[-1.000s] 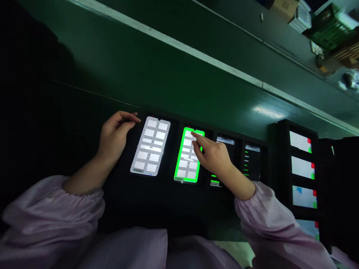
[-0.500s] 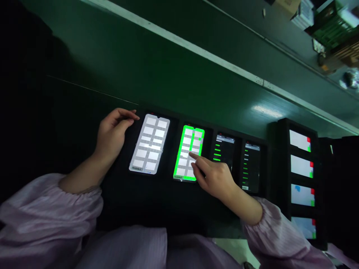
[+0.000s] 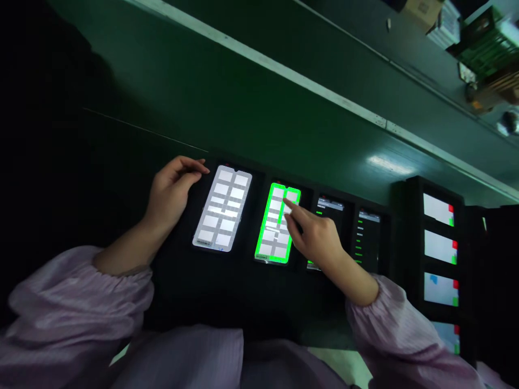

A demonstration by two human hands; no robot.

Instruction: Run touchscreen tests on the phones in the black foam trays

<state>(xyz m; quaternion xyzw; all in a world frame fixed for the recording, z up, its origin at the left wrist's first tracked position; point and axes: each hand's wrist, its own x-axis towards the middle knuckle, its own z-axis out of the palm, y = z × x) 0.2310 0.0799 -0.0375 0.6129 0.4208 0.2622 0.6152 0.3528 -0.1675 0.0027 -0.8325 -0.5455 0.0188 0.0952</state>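
Left hand [image 3: 172, 189] rests on the dark tray [image 3: 178, 270] just left of the white-lit phone [image 3: 222, 208], fingers loosely curled together, tips by the phone's top corner, contact hard to tell. Right hand [image 3: 318, 237] has index finger [image 3: 290, 208] stretched out, others folded, touching the upper screen of the green-edged phone [image 3: 277, 223]; two dark phones [image 3: 328, 227] sit right of it, then a rack of lit screens [image 3: 440, 248]

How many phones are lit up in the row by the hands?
4. The white-grid phone lies beside the left hand; the green-edged phone is under the right hand; two dark-screen phones lie farther right, one partly hidden.
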